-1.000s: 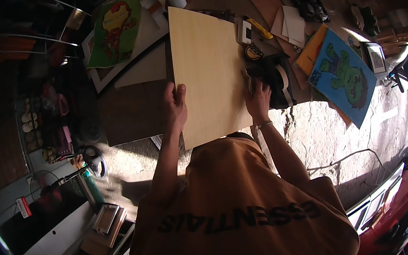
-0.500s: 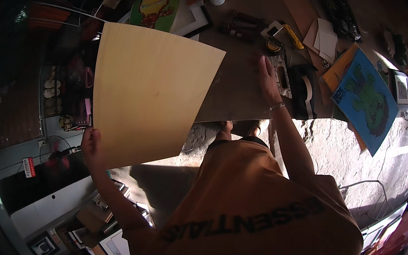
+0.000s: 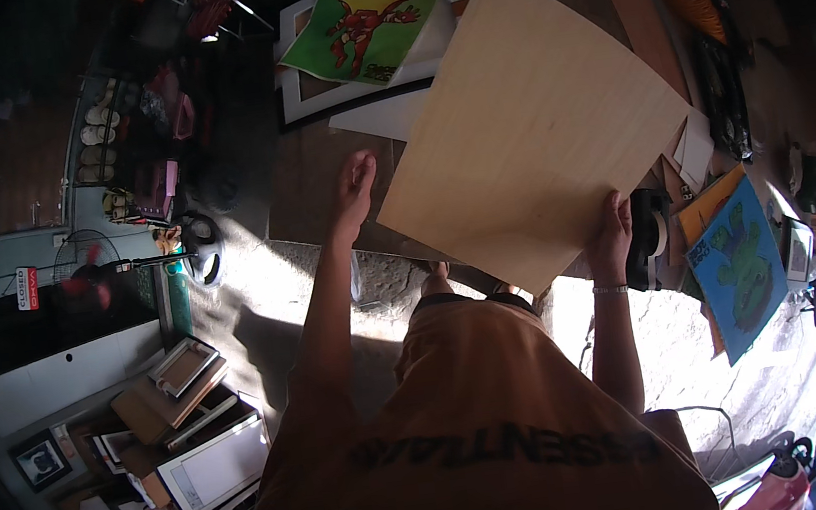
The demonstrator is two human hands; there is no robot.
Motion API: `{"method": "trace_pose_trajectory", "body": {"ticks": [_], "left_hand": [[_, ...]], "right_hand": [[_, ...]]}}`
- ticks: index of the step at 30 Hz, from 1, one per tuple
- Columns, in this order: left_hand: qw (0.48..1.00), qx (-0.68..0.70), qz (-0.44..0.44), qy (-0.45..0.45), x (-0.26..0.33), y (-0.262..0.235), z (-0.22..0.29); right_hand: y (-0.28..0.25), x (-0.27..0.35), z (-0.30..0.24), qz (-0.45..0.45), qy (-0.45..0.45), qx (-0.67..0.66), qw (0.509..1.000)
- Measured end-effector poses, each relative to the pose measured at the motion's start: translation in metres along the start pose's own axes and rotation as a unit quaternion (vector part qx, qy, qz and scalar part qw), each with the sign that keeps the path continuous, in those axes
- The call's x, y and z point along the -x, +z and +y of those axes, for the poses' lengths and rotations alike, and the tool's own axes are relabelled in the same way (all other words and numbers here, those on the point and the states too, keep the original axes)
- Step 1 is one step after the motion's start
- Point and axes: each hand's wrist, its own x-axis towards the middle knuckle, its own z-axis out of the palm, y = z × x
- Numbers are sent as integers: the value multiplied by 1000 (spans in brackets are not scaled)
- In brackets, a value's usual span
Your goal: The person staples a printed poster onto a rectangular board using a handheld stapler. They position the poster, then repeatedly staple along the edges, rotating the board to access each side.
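A thin, pale wooden board is tilted over the worktable, its near corner reaching past the table's front edge. My right hand grips its lower right edge, the fingers partly behind it. Off the board's left corner, my left hand is raised with nothing in it, its fingers stretched out. Beyond the board lies a green picture of a cartoon figure in red and yellow armour, on top of a black-and-white frame. The board hides the tools on the middle of the table.
The brown worktable extends around the board. A blue picture with a green figure leans at the right, beside a black strap-like roll. Stacked frames fill the lower left. A fan stands at the left.
The board has swung from left to right over the table. My left hand has let go of it and moved right; my right hand, free before, now holds its edge.
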Motion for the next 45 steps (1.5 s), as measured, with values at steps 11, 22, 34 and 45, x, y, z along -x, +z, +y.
{"method": "trace_pose_trajectory", "body": {"ticks": [11,22,34,45], "left_hand": [[913,158,137,-350,-305,-32,-95],[946,220,171,-169,-354,-14,-101],[914,396,-85,-11,-93,-122,112],[975,6,-53,-215,63,-68,-105]], "right_hand": [[75,106,101,298,2,-65,952],[88,160,177,329,106,93,934],[7,142,90,142,245,345,895],[-49,35,74,15,-61,685,726]]}}
